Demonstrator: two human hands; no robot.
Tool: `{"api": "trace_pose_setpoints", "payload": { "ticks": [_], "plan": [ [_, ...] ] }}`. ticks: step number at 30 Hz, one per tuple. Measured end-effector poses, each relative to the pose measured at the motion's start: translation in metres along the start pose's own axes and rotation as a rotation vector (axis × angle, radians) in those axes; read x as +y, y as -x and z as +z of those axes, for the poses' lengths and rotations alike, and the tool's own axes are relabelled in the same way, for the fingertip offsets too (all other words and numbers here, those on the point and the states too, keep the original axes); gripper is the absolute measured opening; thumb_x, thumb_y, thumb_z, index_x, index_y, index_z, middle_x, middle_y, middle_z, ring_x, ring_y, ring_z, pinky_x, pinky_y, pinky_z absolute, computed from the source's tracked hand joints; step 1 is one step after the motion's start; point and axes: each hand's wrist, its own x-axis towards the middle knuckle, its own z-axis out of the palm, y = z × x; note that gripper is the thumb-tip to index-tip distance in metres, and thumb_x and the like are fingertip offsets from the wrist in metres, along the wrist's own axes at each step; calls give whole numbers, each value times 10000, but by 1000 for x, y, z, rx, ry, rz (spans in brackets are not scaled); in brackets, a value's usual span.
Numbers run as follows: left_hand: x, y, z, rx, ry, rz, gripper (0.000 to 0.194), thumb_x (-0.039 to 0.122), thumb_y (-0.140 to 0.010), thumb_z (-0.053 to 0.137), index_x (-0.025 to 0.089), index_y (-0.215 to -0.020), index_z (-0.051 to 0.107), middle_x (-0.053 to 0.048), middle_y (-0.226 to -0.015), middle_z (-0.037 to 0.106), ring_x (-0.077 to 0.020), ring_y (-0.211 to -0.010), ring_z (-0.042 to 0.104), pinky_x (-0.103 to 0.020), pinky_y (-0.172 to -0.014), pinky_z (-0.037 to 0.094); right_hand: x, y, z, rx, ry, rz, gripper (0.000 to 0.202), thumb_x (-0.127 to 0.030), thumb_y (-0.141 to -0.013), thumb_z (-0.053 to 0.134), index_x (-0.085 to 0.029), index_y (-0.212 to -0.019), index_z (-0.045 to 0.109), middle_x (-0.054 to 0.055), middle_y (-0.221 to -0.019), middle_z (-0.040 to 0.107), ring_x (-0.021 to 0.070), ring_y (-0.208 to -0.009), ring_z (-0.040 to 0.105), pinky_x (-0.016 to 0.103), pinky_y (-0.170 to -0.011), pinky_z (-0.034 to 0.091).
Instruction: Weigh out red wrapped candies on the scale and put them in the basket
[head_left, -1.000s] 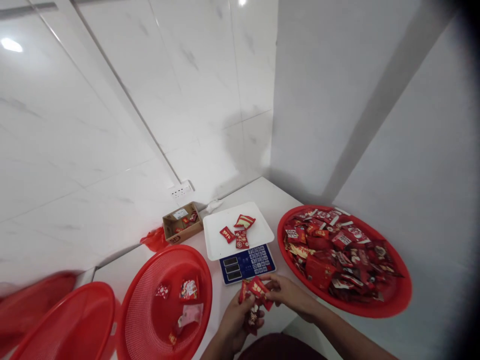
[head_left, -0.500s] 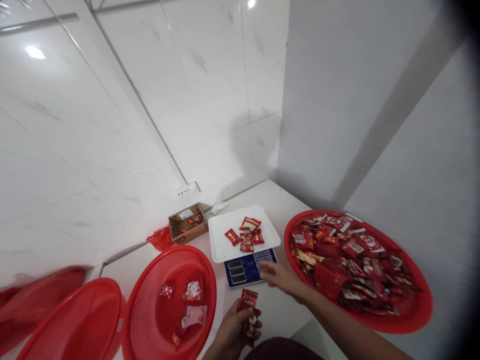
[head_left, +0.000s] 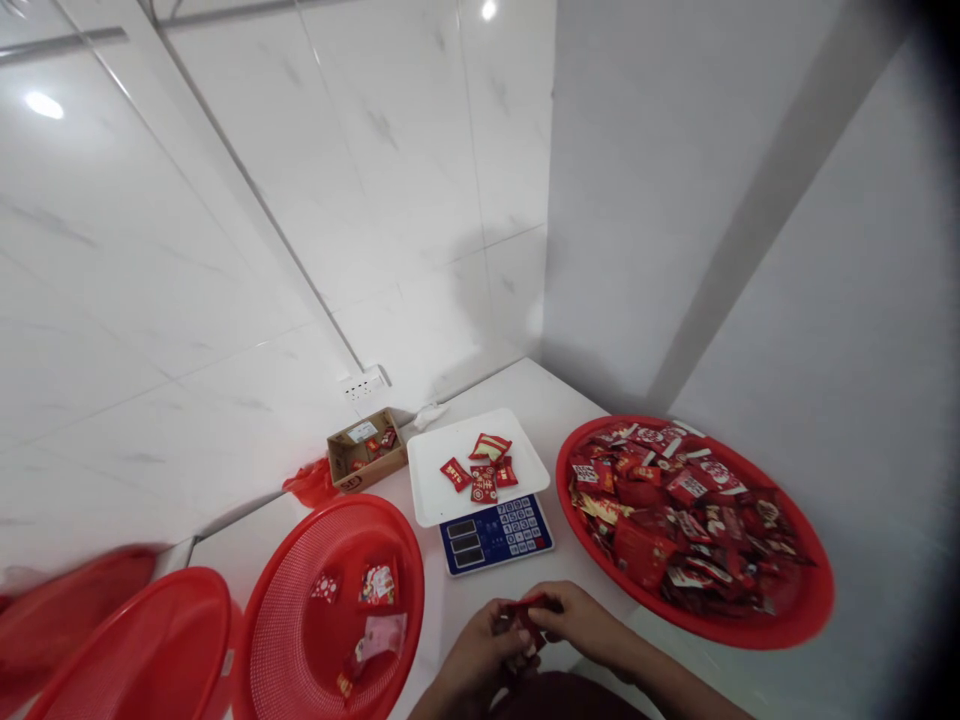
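Fingers of the left hand (head_left: 480,648) are curled around a dark red packet (head_left: 531,628), and the right hand (head_left: 576,622) is pinching it too, so both are closed on it. It's down at the near edge of the surface (head_left: 469,610), in front of the scale (head_left: 496,537). Long axis looks slanted, upper left to lower right, but the hands cover a lot of it, so I can't tell which end is the front.

Just left is a red mesh basket (head_left: 274,610) with a few wrapped pieces lying at different angles, and beside that another red basket (head_left: 142,650). Off to the right, a big red basin (head_left: 806,590) is piled with red packets pointing every which way.

Scale has its blue keypad facing the person, with a white tray (head_left: 442,455) on top holding four red pieces (head_left: 484,484) bunched together. Further back there's a small cardboard box (head_left: 381,468) with some red bits inside, a red bag (head_left: 311,483) next to it, then a socket strip (head_left: 363,386) on the tiled wall (head_left: 315,180).
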Motion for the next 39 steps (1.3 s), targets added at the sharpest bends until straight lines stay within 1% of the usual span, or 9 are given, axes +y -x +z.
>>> {"api": "trace_pose_setpoints", "payload": {
  "ticks": [5, 9, 13, 16, 21, 23, 27, 33, 39],
  "plan": [
    [-3, -1, -4, 50, 17, -24, 377, 232, -552, 729, 154, -858, 524, 25, -625, 569, -94, -506, 512, -253, -547, 326, -1, 9, -14, 111, -52, 80, 310, -426, -623, 634, -181, -812, 619, 37, -818, 661, 175, -800, 585, 306, -704, 425],
    [-9, -4, -10, 115, 110, -29, 349, 207, -526, 737, 159, -795, 522, 22, -628, 578, -106, -569, 543, -260, -605, 362, 0, 14, -20, 170, -166, 82, 330, -475, -638, 634, -198, -802, 558, 17, -836, 628, 161, -849, 578, 266, -684, 418],
    [-9, -3, -9, 129, 125, -26, 410, 230, -513, 762, 163, -843, 528, 12, -685, 594, -124, -616, 574, -270, -636, 387, 3, 17, -16, 171, -273, 95, 405, -576, -659, 601, -195, -714, 475, -29, -666, 565, 101, -632, 552, 219, -581, 385],
    [-5, -1, -5, 106, 91, -41, 466, 312, -528, 780, 189, -889, 512, 20, -730, 592, -135, -614, 592, -285, -636, 401, 6, 18, -10, 137, -272, 109, 469, -652, -670, 540, -193, -684, 446, -71, -510, 468, 51, -424, 403, 191, -454, 291],
    [-2, 2, 4, 13, 55, 18, 421, 353, -574, 774, 180, -843, 500, 14, -764, 588, -113, -607, 586, -265, -625, 390, 6, 17, -7, 129, -124, 87, 488, -679, -648, 525, -201, -732, 475, -107, -427, 381, 43, -341, 259, 193, -371, 167],
    [-2, 1, 8, -18, 33, 45, 434, 371, -579, 773, 174, -863, 510, 19, -754, 580, -97, -580, 570, -256, -609, 381, 6, 18, -7, 89, -62, 84, 491, -668, -646, 539, -189, -749, 510, -100, -440, 402, 44, -347, 270, 197, -374, 178],
    [1, 0, 14, -63, -23, 72, 446, 403, -589, 763, 160, -872, 520, 39, -661, 545, -76, -509, 522, -236, -544, 342, 11, 17, -8, 2, -31, -20, 465, -615, -655, 584, -155, -724, 592, -43, -555, 502, 68, -455, 399, 211, -444, 276],
    [5, 1, 16, 13, -129, 76, 501, 407, -556, 781, 150, -897, 518, 16, -658, 565, -97, -525, 530, -236, -508, 347, 26, 11, -10, -11, -44, -1, 420, -570, -683, 592, -153, -738, 599, -39, -546, 521, 83, -471, 425, 219, -471, 283],
    [9, 3, 18, 31, -255, 153, 513, 473, -552, 759, 131, -861, 533, 4, -595, 573, -100, -492, 504, -232, -459, 353, 11, 16, -9, -34, -42, -15, 433, -563, -634, 639, -134, -692, 609, -26, -570, 544, 87, -509, 453, 225, -517, 311]
  ]
}}
